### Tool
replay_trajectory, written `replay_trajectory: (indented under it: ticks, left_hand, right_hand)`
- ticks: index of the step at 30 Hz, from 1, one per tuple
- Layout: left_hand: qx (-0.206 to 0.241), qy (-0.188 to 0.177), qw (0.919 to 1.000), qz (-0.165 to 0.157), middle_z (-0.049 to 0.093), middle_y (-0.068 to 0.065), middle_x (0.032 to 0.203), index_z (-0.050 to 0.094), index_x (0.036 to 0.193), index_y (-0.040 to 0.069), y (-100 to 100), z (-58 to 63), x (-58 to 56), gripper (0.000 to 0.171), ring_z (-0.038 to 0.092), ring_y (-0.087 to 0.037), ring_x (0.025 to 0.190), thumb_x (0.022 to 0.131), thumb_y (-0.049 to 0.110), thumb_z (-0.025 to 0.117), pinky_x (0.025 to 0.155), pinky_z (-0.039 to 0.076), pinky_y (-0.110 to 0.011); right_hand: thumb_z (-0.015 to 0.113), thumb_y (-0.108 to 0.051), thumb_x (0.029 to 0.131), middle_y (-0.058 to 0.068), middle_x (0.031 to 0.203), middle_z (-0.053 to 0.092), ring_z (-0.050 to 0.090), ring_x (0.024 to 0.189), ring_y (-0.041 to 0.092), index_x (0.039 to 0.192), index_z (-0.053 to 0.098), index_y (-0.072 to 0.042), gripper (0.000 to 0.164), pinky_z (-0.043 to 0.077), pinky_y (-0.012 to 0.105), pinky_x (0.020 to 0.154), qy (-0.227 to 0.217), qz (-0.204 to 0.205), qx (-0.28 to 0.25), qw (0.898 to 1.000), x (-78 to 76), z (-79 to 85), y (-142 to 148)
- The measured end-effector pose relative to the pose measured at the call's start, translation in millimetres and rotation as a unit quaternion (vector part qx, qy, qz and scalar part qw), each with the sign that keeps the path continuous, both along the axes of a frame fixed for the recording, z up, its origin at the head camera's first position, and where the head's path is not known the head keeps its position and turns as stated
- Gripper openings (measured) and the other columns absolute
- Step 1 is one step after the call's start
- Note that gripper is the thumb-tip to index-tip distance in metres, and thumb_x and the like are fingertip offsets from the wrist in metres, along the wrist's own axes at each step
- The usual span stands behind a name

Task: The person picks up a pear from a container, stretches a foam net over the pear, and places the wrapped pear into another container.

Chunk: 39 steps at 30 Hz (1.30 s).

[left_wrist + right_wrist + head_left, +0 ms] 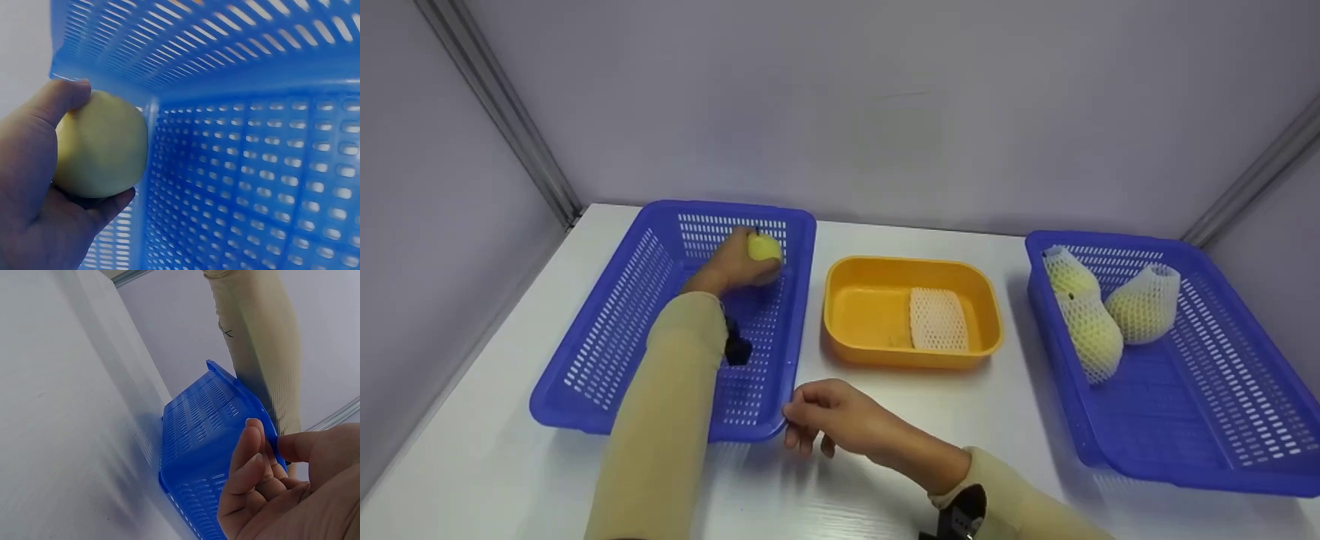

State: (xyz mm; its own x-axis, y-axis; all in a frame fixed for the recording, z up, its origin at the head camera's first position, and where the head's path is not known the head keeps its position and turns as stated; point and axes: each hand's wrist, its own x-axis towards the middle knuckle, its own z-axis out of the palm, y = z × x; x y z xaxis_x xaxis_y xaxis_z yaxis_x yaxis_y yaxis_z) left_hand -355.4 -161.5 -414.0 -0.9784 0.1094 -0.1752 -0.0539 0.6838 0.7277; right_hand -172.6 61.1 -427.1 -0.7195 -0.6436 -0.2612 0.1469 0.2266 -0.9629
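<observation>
My left hand [739,262] reaches into the left blue basket [802,315] and grips a yellow pear [765,247] near the far end. A dark stem shows on top of the pear in the head view. In the left wrist view, the thumb lies along one side of the pear [104,146] and fingers reach round below it. My right hand [840,416] is at that basket's near right corner, its fingers loosely curled and its fingertips by the rim [270,427]. Whether they touch the rim is hard to tell.
An orange tub [866,352] stands between the two baskets, with a white foam net sleeve [937,319] lying inside. On the right, another blue basket [1170,420] contains pears in foam nets [1144,304]. Walls [885,112] border the white table [840,495].
</observation>
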Motion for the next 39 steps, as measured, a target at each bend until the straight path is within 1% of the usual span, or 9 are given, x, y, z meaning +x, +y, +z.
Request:
replay_trajectory:
  ticks: [5,7,10,14,19,23,29,34,39]
  left_hand:
    - [-0.008,0.0,0.9999,-0.014,0.044,-0.024,0.142,0.023,0.154,-0.002,3.8,14.9,0.9,0.081,0.049,-0.037,0.125,0.093,0.03,0.066,0.111,0.043,-0.048]
    - [-0.012,-0.003,0.9998,-0.013,0.043,-0.024,0.143,0.02,0.154,-0.002,4.1,21.7,1.4,0.082,0.048,-0.036,0.125,0.094,0.032,0.064,0.111,0.042,-0.048]
    - [0.001,-0.004,1.0,-0.004,0.042,-0.024,0.142,0.017,0.154,0.0,3.5,31.8,2.5,0.083,0.048,-0.035,0.124,0.094,0.033,0.064,0.11,0.043,-0.047]
    - [0.022,0.01,0.9997,-0.005,0.042,-0.025,0.14,0.017,0.15,0.0,2.9,44.3,6.1,0.081,0.049,-0.035,0.121,0.091,0.029,0.065,0.106,0.046,-0.045]
    - [0.02,0.016,0.9994,-0.025,0.042,-0.024,0.137,0.017,0.149,0.004,3.3,58.1,13.6,0.079,0.05,-0.034,0.119,0.093,0.031,0.066,0.105,0.047,-0.046]
    - [0.028,0.021,0.9986,-0.039,0.043,-0.022,0.139,0.019,0.151,0.006,2.5,65.6,18.8,0.079,0.05,-0.035,0.12,0.095,0.036,0.067,0.105,0.047,-0.048]
    - [0.054,0.047,0.9955,-0.062,0.047,-0.021,0.138,0.026,0.152,0.006,8.4,72.1,27.5,0.075,0.052,-0.034,0.117,0.096,0.033,0.069,0.102,0.049,-0.047]
    - [0.071,0.058,0.9916,-0.091,0.051,-0.019,0.134,0.031,0.151,0.004,23.3,78.5,43.3,0.068,0.053,-0.033,0.113,0.099,0.032,0.065,0.098,0.049,-0.046]
    - [0.1,0.068,0.9855,-0.119,0.052,-0.018,0.131,0.034,0.147,0.004,42.4,88.7,67.2,0.06,0.054,-0.032,0.109,0.101,0.029,0.065,0.093,0.051,-0.043]
  right_hand:
    - [0.057,-0.018,0.105,0.001,0.077,0.068,0.059,0.065,0.012,0.088,0.063,-0.004,0.023,0.04,0.023,0.05,0.0,0.001,0.006,1.0,-0.1,1.5,1.0]
    - [0.057,-0.018,0.105,0.001,0.077,0.068,0.059,0.065,0.011,0.088,0.063,-0.004,0.022,0.04,0.023,0.05,-0.004,0.005,0.007,1.0,-0.5,1.5,1.5]
    - [0.057,-0.018,0.105,0.002,0.078,0.068,0.059,0.066,0.012,0.092,0.064,-0.003,0.021,0.041,0.022,0.051,-0.011,0.004,0.007,1.0,-1.3,1.1,3.1]
    - [0.053,-0.019,0.105,0.003,0.078,0.069,0.06,0.066,0.013,0.101,0.065,0.0,0.023,0.04,0.023,0.051,-0.025,-0.023,0.003,0.999,-2.8,-0.1,7.7]
    - [0.051,-0.022,0.104,0.004,0.078,0.069,0.061,0.065,0.014,0.107,0.065,0.001,0.028,0.038,0.022,0.052,-0.039,-0.055,-0.012,0.998,-5.8,0.6,18.1]
    - [0.049,-0.024,0.105,0.004,0.079,0.069,0.061,0.065,0.014,0.106,0.064,0.0,0.028,0.039,0.022,0.053,-0.032,-0.066,-0.026,0.997,-9.4,4.1,28.3]
    - [0.048,-0.025,0.106,0.005,0.085,0.069,0.061,0.07,0.015,0.107,0.063,0.001,0.029,0.043,0.022,0.055,-0.009,-0.096,-0.05,0.994,-17.3,10.1,45.6]
    - [0.046,-0.026,0.108,0.007,0.101,0.07,0.064,0.09,0.021,0.109,0.064,-0.001,0.03,0.048,0.025,0.063,0.024,-0.172,-0.075,0.982,-22.7,18.3,57.8]
    - [0.043,-0.023,0.11,0.011,0.114,0.066,0.06,0.106,0.031,0.115,0.064,0.001,0.031,0.051,0.031,0.074,0.063,-0.259,-0.121,0.956,-26.6,29.8,65.4]
